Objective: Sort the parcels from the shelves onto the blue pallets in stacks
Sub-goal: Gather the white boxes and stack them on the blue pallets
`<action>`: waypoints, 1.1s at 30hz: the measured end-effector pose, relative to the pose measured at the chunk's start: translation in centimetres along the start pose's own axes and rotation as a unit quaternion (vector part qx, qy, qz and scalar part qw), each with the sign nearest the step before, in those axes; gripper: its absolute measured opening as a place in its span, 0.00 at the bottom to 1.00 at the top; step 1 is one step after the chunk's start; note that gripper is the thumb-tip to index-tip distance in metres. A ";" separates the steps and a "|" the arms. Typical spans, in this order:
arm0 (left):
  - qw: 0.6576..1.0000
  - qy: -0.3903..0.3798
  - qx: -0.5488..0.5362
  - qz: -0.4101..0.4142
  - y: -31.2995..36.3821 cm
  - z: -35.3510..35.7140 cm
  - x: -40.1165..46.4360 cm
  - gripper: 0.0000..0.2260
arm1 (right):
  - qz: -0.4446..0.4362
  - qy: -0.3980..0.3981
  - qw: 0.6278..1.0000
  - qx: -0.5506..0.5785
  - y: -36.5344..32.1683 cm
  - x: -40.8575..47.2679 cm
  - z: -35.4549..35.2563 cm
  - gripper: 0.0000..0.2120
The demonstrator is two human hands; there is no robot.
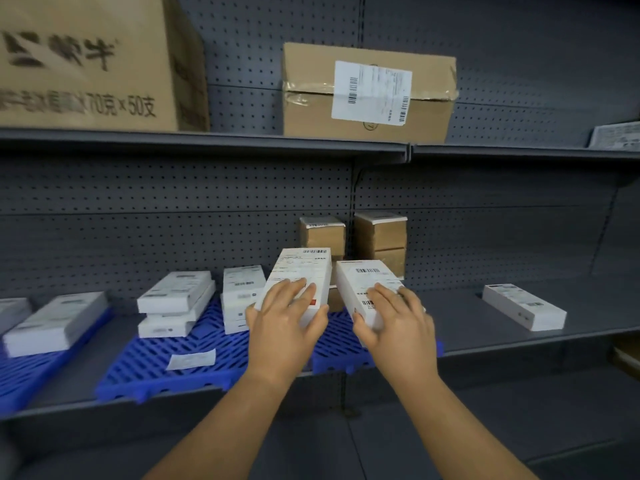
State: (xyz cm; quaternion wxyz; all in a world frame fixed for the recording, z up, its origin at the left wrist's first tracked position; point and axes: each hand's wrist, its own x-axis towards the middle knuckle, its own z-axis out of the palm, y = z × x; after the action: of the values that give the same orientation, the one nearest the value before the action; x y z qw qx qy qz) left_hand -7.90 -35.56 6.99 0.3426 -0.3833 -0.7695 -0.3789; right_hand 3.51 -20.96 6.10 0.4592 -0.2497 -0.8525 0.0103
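Note:
My left hand (285, 318) grips a white labelled parcel (304, 268) held above the gap between two blue pallets. My right hand (394, 322) grips a second white parcel (363, 278) over the right blue pallet (332, 351). On the middle blue pallet (152, 368) stand two stacks of white parcels (175, 303) (240, 296). A further stack (55, 322) sits on the left pallet (20, 379). Small brown boxes (381, 240) stand at the back of the right pallet. One white parcel (524, 306) lies on the bare shelf at the right.
A loose paper label (191, 359) lies on the middle pallet. On the upper shelf stand a large printed carton (90, 64) at the left and a taped brown box (367, 93) in the middle. A grey pegboard wall backs the shelves.

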 end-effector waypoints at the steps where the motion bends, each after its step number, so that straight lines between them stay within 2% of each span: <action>1: 1.000 0.007 0.008 -0.008 -0.7 -0.8 0.0 0.21 | -0.004 -0.004 1.000 0.008 -0.9 0.0 0.3 0.25; 7: 0.997 0.015 0.061 -0.037 -5.1 -5.0 -0.8 0.20 | -0.032 -0.009 0.997 0.063 -6.5 -0.4 2.2 0.26; 16: 0.995 0.012 0.076 -0.056 -12.0 -9.7 -2.5 0.21 | -0.044 -0.028 0.997 0.053 -13.9 -2.2 4.3 0.26; 25: 0.998 0.009 0.055 -0.019 -23.4 -18.3 -3.3 0.20 | -0.030 0.001 0.999 0.026 -28.0 -5.1 6.5 0.25; 33: 0.998 0.005 0.044 -0.048 -31.9 -25.0 -3.5 0.22 | -0.036 -0.021 0.999 0.028 -39.0 -6.5 9.1 0.25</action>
State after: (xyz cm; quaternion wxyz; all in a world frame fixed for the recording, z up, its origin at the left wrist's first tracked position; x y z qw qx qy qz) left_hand -27.46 -71.26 5.86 0.3446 -0.3286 -0.8011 -0.3625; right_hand -16.99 -55.96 5.40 0.4481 -0.2056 -0.8697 0.0233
